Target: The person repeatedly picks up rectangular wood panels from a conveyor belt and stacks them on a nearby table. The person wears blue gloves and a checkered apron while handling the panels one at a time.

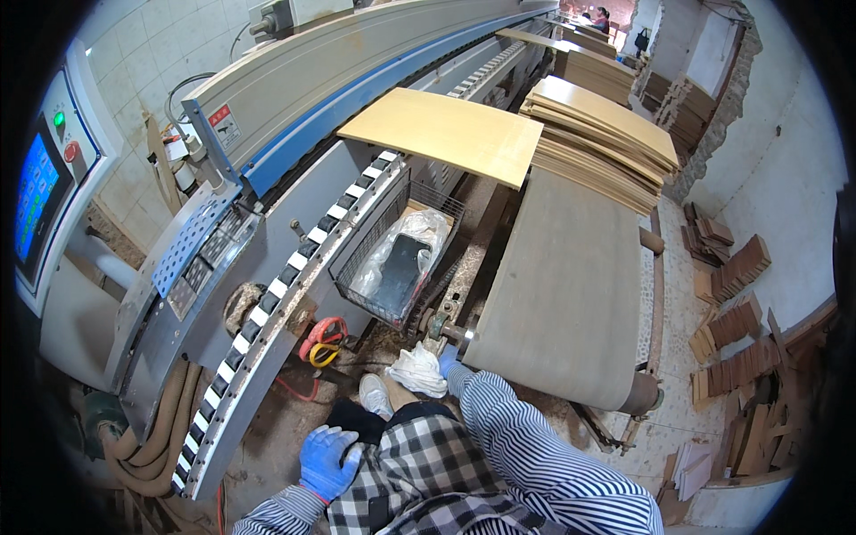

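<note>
My left hand [329, 461], in a blue work glove, rests on my thigh by the checked apron [428, 445]. Its thumb stands apart from the fingers and it holds nothing. My right hand [449, 361], also gloved in blue, reaches down beside the near end of a grey conveyor belt [562, 287]. A crumpled white cloth [418, 372] lies right against it; whether the fingers grip the cloth is hidden. Just above is the belt roller's shaft end [457, 332]. Scissors with red and yellow handles [324, 342] hang below the roller rail [277, 287].
A wire basket [348, 292] holds a black phone-like object [403, 261] and plastic bags. One yellow board [445, 130] bridges rail and belt, beside stacked boards [595, 150]. The edge-banding machine [374, 67] and control panel [70, 150] stand left. Wood pieces [739, 368] line the right wall.
</note>
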Demonstrator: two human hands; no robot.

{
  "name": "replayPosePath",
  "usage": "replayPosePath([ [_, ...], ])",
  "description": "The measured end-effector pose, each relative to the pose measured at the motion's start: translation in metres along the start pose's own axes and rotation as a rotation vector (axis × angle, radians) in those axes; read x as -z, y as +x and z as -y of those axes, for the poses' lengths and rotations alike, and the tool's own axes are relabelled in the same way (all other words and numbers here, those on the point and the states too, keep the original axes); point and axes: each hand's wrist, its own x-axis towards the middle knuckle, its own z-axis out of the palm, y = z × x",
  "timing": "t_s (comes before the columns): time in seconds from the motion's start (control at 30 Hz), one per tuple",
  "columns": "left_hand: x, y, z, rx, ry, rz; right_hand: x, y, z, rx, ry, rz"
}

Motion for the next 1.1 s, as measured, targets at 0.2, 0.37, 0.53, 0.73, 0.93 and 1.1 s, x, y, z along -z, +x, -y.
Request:
replayPosePath([
  [0.2, 0.001, 0.000, -0.002, 0.027, -0.001, 0.021, 0.001, 0.002, -0.002, 0.098, -0.085, -0.114],
  [0.37, 0.001, 0.001, -0.002, 0.017, 0.001, 0.009, 0.005, 0.002, -0.002, 0.162, -0.143, -0.194],
  [0.53, 0.001, 0.000, -0.002, 0.022, 0.012, 0.013, 0.006, 0.001, -0.004, 0.210, -0.198, -0.260],
  [0.73, 0.000, -0.001, 0.000, 0.005, 0.015, -0.003, 0.010, 0.003, -0.003, 0.264, -0.263, -0.332],
  [0.93, -0.002, -0.004, 0.003, 0.012, 0.005, 0.012, 0.016, 0.004, -0.001, 0.296, -0.304, -0.369],
  [1.1, -0.002, -0.003, 0.003, 0.005, 0.000, 0.019, 0.019, 0.002, -0.001, 0.294, -0.301, -0.366],
])
